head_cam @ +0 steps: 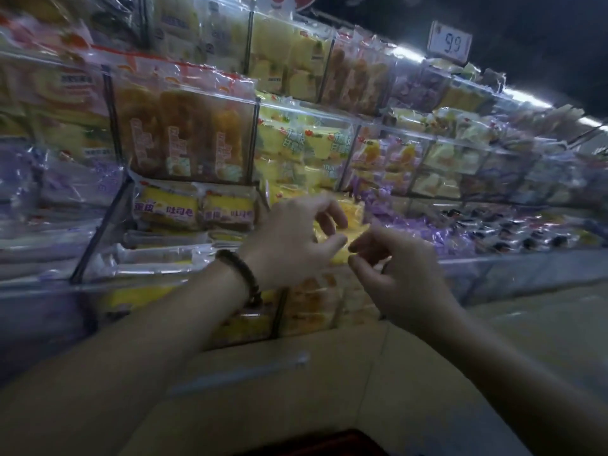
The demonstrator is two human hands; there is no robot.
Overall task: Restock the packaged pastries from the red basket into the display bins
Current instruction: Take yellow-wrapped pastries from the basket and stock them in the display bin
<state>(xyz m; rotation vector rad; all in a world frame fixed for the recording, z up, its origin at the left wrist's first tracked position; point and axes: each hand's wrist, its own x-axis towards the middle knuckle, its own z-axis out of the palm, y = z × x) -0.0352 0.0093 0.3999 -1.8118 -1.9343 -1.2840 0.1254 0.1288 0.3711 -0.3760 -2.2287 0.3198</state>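
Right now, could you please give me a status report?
Left hand, right hand at yellow pastry pack, grip unclear. Pack at lower bin. Nothing blocking.

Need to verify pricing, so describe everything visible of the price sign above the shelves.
The price sign is a white rectangular card, seemingly paper or plastic, printed with dark digits 9.9. It stands upright, slightly tilted, above the lit shelf edge at upper right, against a dark background. Its mount is not visible.
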